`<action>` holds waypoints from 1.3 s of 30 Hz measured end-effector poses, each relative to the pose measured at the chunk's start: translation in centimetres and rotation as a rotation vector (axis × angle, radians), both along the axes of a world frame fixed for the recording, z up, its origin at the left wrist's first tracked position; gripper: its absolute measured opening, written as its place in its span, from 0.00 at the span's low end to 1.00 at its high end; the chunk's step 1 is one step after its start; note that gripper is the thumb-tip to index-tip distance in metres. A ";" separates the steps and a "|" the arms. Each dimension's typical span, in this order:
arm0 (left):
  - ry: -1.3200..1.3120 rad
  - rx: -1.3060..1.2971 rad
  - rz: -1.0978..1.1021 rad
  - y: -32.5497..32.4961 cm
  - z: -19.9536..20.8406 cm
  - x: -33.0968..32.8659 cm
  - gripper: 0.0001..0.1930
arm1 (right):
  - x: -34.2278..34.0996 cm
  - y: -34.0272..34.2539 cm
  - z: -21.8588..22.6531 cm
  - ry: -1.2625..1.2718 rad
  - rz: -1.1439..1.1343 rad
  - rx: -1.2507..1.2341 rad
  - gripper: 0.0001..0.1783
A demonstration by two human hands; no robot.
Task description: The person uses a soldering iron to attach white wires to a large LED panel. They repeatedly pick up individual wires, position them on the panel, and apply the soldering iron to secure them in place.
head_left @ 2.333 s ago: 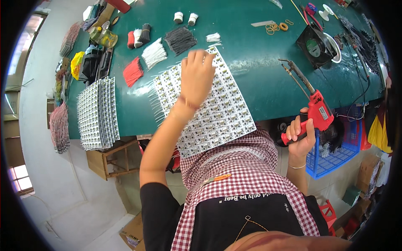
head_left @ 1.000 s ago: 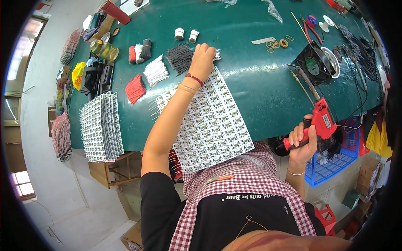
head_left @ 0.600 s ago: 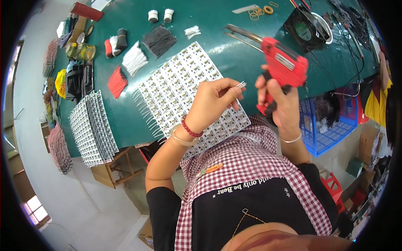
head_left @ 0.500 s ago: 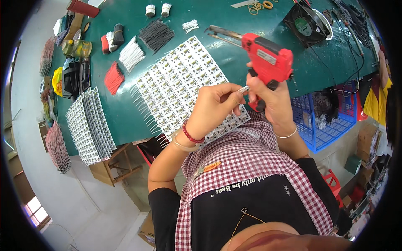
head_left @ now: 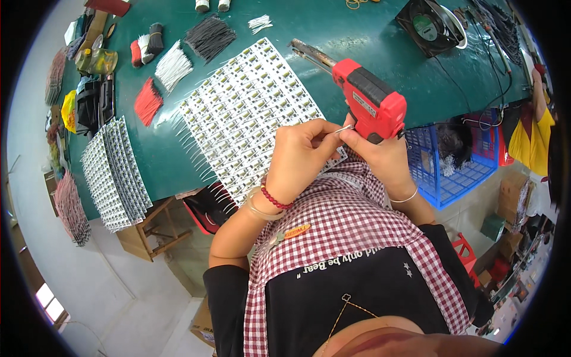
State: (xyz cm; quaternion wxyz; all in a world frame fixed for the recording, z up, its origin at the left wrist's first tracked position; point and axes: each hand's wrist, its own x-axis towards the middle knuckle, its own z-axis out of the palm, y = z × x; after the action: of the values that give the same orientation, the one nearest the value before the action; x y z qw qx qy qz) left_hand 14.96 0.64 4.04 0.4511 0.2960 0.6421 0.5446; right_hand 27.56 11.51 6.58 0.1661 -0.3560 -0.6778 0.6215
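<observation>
My right hand (head_left: 385,159) is closed round the grip of a red and black soldering gun (head_left: 372,101). The gun's long metal tip points to the far left, over the table beyond the board. My left hand (head_left: 297,156) pinches a few short white wires (head_left: 344,128) between thumb and fingertips. Those wires reach across to the right thumb, so both hands meet there. Beneath and left of my hands lies a large white panel of small circuit boards (head_left: 247,113), with white wires sticking out along its left edge.
Piles of red wires (head_left: 148,102), white wires (head_left: 173,66) and black wires (head_left: 209,37) lie beyond the panel on the green table (head_left: 333,27). More board panels (head_left: 116,175) overlap at the left edge. A black fan (head_left: 423,27) stands far right, above a blue crate (head_left: 455,166).
The soldering gun has tilted and come slightly lower and left, its grip now more hidden by my right hand. My hands stay together at the white wires. The view has shifted slightly.
</observation>
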 end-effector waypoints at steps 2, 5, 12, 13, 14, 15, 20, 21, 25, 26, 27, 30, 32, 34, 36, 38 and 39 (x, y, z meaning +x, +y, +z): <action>0.034 -0.006 0.002 0.0 0.0 0.2 0.07 | 0.1 -0.6 -0.1 0.012 -0.048 -0.010 0.10; 0.012 -0.007 0.013 -0.4 0.0 0.3 0.07 | 0.4 -0.9 -0.5 0.001 -0.047 -0.002 0.10; 0.071 0.000 0.045 -1.1 -0.3 0.6 0.05 | 0.8 -0.7 -1.5 -0.045 0.041 0.105 0.11; 0.109 -0.003 0.053 -1.2 -0.4 0.7 0.05 | 0.8 -0.7 -1.7 -0.058 0.065 0.160 0.11; 0.130 -0.006 0.066 -1.3 -0.5 0.8 0.05 | 0.9 -0.7 -1.9 -0.070 0.087 0.215 0.11; 0.150 -0.009 0.077 -1.4 -0.5 1.0 0.05 | 1.0 -0.6 -2.1 -0.082 0.110 0.271 0.11; 0.185 0.011 0.109 -1.4 -1.3 1.6 0.05 | 1.3 -1.1 -2.8 -0.107 0.030 0.130 0.12; 0.181 0.023 0.132 -1.4 -1.4 1.8 0.05 | 1.4 -1.1 -3.0 -0.111 0.029 0.154 0.12; 0.079 0.047 0.167 -1.4 -1.8 2.1 0.06 | 1.4 -1.0 -3.0 -0.086 0.046 0.119 0.12; 0.068 0.029 0.157 -1.5 -1.7 2.1 0.05 | 1.4 -1.1 -3.2 -0.086 0.043 0.128 0.12; 0.058 0.011 0.147 -1.6 -1.5 2.1 0.06 | 1.5 -1.2 -3.4 -0.085 0.041 0.137 0.13; 0.069 -0.016 0.140 -1.8 -1.4 2.1 0.05 | 1.4 -1.3 -3.6 -0.048 0.039 0.112 0.12; 0.186 -0.021 0.138 -1.8 -1.6 2.1 0.04 | 1.2 -1.4 -3.4 -0.016 0.045 0.095 0.12; 0.403 -0.025 0.130 -2.0 -2.2 2.2 0.04 | 1.1 -1.4 -3.3 0.010 0.048 0.083 0.12; 0.462 0.016 0.165 -2.0 -2.6 2.5 0.04 | 1.1 -1.3 -3.5 0.030 0.048 0.075 0.12; 0.512 0.045 0.189 -2.0 -2.8 2.6 0.04 | 1.0 -1.2 -3.6 0.016 0.069 0.144 0.12; 0.534 0.053 0.195 -2.1 -2.8 2.6 0.04 | 1.0 -1.2 -3.6 0.009 0.079 0.178 0.12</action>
State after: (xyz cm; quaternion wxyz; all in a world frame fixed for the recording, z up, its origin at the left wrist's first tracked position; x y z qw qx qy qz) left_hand 17.60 -1.42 1.25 0.2034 0.3775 0.7492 0.5048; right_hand 28.58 10.30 2.94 0.1755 -0.3102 -0.7430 0.5665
